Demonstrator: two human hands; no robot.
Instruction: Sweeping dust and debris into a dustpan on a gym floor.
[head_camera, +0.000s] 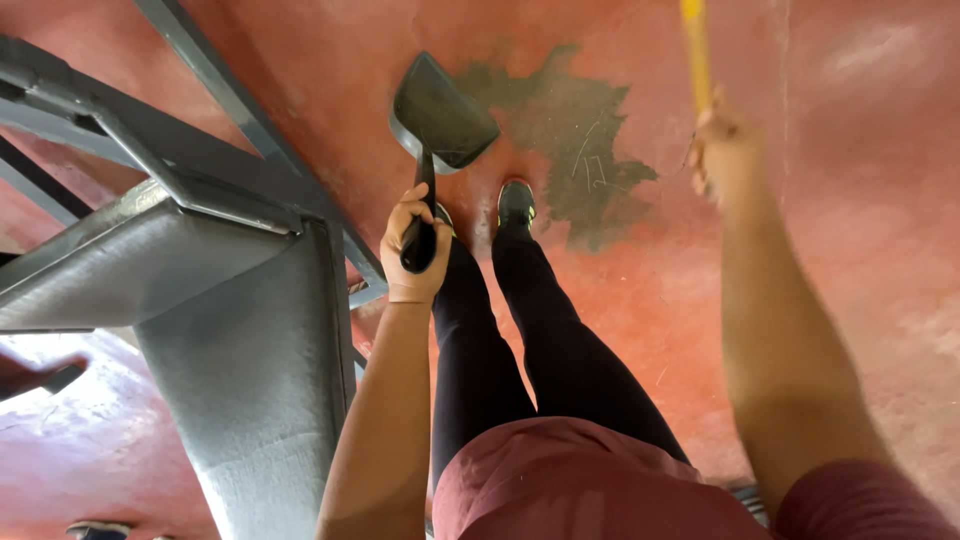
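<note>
Dark plastic dustpan (440, 110) hangs over the red floor (850, 200), just ahead of the black shoes (515, 203). It looks light and stiff (easy to carry). The left hand (415, 245) fingers wrap tight around its handle, the best spot. The right hand (722, 140) grips a yellow stick (695, 50).

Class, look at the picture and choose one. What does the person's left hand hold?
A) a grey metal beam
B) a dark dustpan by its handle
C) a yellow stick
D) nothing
B: the left hand is closed round the handle of the dark dustpan, which hangs above the red floor; the yellow stick is in the right hand.
</note>
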